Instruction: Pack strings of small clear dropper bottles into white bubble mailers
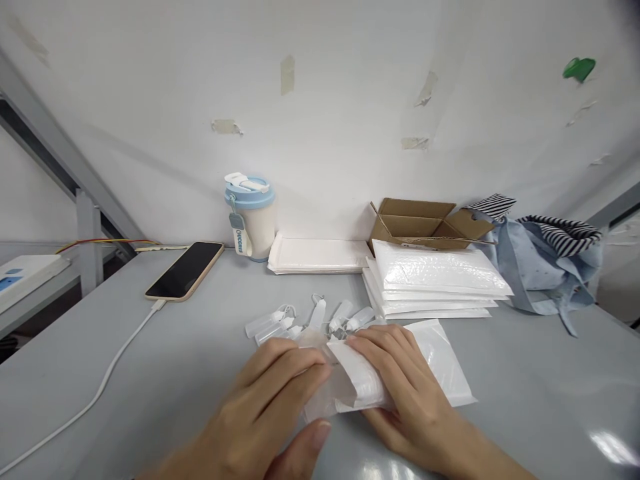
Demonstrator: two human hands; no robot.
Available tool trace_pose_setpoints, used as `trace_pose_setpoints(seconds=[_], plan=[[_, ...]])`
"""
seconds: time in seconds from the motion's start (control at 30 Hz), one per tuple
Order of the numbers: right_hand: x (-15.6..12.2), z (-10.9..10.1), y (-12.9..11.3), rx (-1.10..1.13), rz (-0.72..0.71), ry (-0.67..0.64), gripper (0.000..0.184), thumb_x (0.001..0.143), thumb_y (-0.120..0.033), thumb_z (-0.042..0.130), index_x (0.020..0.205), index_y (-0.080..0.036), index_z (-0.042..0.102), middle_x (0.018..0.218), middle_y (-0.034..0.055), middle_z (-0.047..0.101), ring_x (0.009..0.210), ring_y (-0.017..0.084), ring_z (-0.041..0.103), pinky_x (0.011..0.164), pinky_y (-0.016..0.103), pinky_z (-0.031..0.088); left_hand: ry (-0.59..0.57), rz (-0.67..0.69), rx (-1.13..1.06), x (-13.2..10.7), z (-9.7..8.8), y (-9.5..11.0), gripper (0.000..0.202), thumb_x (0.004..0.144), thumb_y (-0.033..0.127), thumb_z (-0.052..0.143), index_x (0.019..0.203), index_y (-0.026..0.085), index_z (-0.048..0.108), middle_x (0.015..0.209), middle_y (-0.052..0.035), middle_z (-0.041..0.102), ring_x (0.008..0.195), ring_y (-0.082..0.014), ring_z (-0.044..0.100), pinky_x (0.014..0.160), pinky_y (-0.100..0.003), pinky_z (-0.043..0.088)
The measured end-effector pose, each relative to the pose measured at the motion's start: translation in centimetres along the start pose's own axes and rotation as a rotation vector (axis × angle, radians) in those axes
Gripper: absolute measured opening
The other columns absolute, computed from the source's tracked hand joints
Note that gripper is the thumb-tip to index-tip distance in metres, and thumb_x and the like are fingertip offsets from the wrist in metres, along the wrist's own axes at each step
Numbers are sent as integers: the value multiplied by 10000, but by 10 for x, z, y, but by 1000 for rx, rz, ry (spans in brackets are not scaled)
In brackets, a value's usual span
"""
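Both my hands rest on a white padded pouch (440, 363) lying on the grey table (200, 373). My left hand (270, 407) grips the pouch's left, open end, fingers curled over it and thumb below. My right hand (400, 387) wraps over the pouch's middle, fingers pressed on top. Several small clear plastic dropper bottles (310, 320) lie in a loose row just beyond my fingertips. What is inside the pouch is hidden.
A stack of white padded pouches (435, 280) lies at the right, a flat white stack (320, 257) behind, an open cardboard box (425, 223) by the wall. A blue-lidded cup (250, 217), a phone (185, 270) on its white cable (100, 387) and blue striped cloth (545, 260) stand around.
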State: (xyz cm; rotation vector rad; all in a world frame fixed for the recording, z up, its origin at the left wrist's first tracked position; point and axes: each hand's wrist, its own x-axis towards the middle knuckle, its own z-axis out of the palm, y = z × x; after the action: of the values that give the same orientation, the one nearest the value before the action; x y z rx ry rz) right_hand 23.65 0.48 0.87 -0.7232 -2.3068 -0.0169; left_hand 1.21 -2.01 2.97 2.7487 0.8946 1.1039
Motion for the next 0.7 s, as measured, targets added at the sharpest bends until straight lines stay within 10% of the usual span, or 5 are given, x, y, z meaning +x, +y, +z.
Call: trace_pose_setpoints(seconds=[0.4,0.7], plan=[[2,-1,0,-6,26,42,419,783,-43,481,1200,-65,456,1059,143,563,968,254,490,800,421,416,189,32,98,0,4,0,208,835,63,533,1017,70,635,962,-128,731,903,-220,605,732,-328,563],[2,-1,1,-4,18,35,416,787,-42,482,1202,-54,457,1072,142,558,980,248,479,817,419,406,-21,8,11,-9,3,-1,353,863,117,519,1207,37,529,1142,-156,646,1072,-259,511,870,-396,521]])
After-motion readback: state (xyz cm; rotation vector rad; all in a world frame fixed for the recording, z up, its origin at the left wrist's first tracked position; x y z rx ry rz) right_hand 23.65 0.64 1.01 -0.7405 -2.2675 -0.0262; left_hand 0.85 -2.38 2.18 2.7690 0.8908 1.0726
